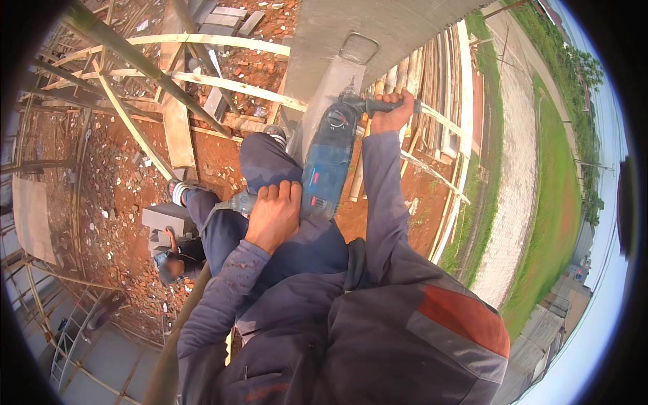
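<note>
A blue rotary hammer (pixel 327 162) lies lengthwise in front of my body, above my thigh, its nose pointing away from me toward a grey concrete beam (pixel 331 84). My left hand (pixel 273 212) is wrapped round its rear grip. Farther out, my right hand (pixel 393 111) is closed on the black side handle (pixel 378 106) near the nose. A thin bit (pixel 352 82) shows at the tip; whether it touches the concrete I cannot tell. Just beyond it, a bent metal loop (pixel 359 48) stands out of the concrete.
Bamboo poles (pixel 125 50) and wooden strips (pixel 223 81) form scaffolding at left, high above rubble-strewn red ground (pixel 121 175). Below, another person (pixel 177 266) reaches to a grey block (pixel 165 219). Long timbers (pixel 422 88) lie at right, beside a grass strip (pixel 547 223). My shoes rest on narrow supports.
</note>
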`<control>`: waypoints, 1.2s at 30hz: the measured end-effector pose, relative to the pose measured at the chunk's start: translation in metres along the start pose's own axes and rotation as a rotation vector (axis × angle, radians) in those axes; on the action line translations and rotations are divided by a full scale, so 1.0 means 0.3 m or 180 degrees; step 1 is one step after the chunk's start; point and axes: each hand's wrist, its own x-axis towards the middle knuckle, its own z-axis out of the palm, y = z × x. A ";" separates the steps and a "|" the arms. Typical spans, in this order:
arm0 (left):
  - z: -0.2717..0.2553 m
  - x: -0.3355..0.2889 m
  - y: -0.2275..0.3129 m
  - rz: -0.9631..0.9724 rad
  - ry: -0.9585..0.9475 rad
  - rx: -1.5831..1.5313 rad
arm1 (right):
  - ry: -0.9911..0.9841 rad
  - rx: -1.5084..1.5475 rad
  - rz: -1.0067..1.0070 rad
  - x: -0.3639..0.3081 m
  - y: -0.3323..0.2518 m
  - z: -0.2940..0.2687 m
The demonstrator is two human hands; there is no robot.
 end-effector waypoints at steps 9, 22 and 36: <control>0.021 0.060 0.024 0.0073 0.0029 -0.0161 | 0.0007 0.0086 -0.0121 0.054 -0.022 0.012; 0.057 0.090 0.016 0.0121 -0.0043 -0.0160 | 0.0029 -0.0015 -0.0112 0.092 -0.015 -0.004; 0.068 0.105 0.020 0.0149 -0.0049 -0.0172 | -0.0019 -0.0026 -0.0064 0.119 -0.011 -0.018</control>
